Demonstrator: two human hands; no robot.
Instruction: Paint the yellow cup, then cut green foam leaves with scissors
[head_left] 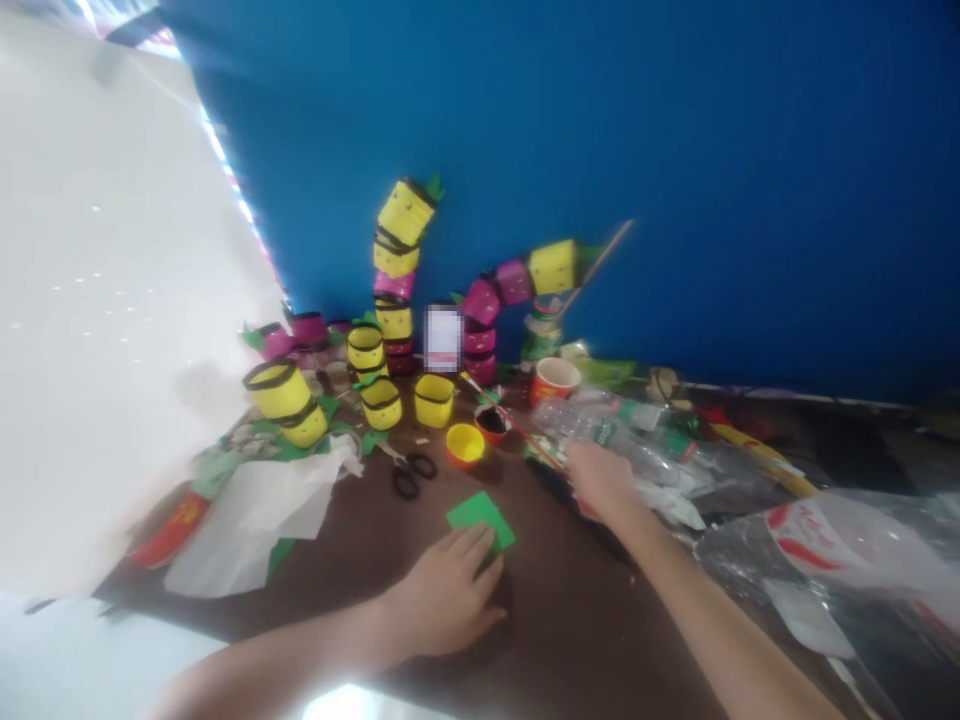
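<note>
My left hand lies over a square of green paper on the brown table, its fingers stretched across the near edge and the thumb apart. Farther right, my right hand is blurred beside clear plastic bottles and a dark long object. Something reddish shows under its edge; its fingers are hidden. Beyond the green paper sit a small yellow cup, a dark-filled small pot and black-handled scissors. A thin brush-like stick slants out of the pot.
Yellow cups with drawn faces and stacked yellow and magenta cups stand along the blue wall. White paper sheets and a red carton lie left. A red-and-white paper cup and crumpled plastic packaging crowd the right.
</note>
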